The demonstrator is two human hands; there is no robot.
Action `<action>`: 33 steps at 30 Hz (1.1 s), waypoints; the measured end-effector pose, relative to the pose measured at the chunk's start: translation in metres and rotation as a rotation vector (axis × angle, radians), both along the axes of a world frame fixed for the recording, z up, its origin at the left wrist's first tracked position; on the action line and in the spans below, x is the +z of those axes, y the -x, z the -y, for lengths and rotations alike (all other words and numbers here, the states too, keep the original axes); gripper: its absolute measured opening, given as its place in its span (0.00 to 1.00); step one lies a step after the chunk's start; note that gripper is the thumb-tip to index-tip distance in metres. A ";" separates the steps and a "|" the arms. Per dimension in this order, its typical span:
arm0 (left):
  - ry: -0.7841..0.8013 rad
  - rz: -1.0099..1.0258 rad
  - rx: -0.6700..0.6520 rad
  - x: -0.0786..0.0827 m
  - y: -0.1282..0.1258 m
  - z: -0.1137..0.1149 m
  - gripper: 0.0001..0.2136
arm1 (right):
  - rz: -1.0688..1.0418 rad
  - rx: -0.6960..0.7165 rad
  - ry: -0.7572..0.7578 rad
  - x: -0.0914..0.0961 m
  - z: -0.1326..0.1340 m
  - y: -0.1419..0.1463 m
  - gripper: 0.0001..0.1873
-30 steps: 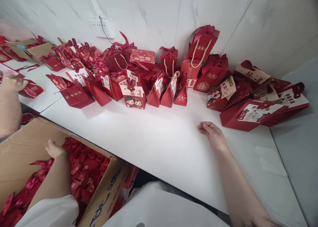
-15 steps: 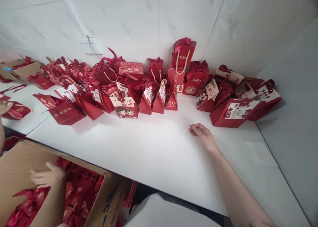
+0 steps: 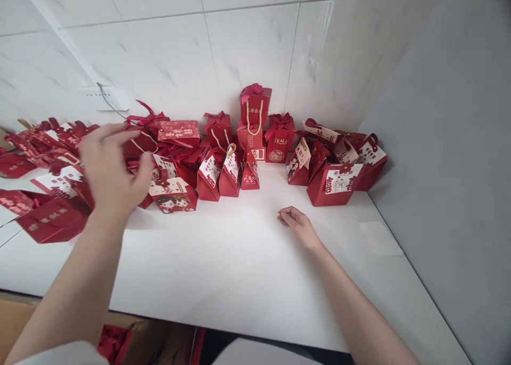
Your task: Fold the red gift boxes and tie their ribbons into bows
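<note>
My left hand (image 3: 112, 171) is raised over the left side of the table, fingers apart and nothing in it. Behind it are red gift boxes, partly covered by the hand; one box with two cartoon heads (image 3: 174, 201) stands just to its right. My right hand (image 3: 298, 225) rests low over the white tabletop (image 3: 223, 269), its fingers curled together with no object showing in them. Beyond that hand, a red box with a white printed tag (image 3: 331, 187) stands at the front of the right-hand group. Narrow peaked red boxes (image 3: 208, 181) stand in the middle.
Along the tiled wall (image 3: 247, 46), more red boxes with ribbons crowd the left; one roped box (image 3: 255, 107) is stacked on another. A grey partition (image 3: 447, 141) bounds the right. Below the table's front edge, a cardboard carton (image 3: 147, 338) holds red items.
My left hand has risen out of the carton, empty, to above the table. The view has turned right. My right hand keeps its curled pose near the same spot.
</note>
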State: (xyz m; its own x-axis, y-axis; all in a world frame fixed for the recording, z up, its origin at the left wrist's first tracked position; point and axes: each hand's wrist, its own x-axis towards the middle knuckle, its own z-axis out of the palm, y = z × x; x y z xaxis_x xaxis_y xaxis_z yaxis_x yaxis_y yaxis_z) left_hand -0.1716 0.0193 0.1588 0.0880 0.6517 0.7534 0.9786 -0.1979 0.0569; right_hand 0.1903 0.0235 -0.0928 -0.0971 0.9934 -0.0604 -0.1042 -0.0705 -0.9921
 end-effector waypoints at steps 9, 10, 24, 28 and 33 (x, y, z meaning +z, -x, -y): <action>0.343 -0.062 -0.197 -0.002 -0.151 -0.149 0.21 | 0.054 0.030 -0.024 0.002 -0.004 0.001 0.19; 0.373 -0.084 -0.289 -0.011 -0.166 -0.158 0.20 | 0.062 0.031 -0.026 0.002 -0.004 0.001 0.18; 0.658 0.523 -0.077 -0.099 -0.258 -0.219 0.34 | 0.132 0.032 -0.031 0.003 -0.010 0.001 0.14; 0.725 0.641 -0.075 -0.120 -0.257 -0.234 0.30 | 0.148 0.027 -0.031 0.002 -0.012 0.002 0.13; 0.714 0.902 -0.148 -0.142 -0.257 -0.245 0.18 | 0.153 0.023 -0.030 0.005 -0.011 0.002 0.12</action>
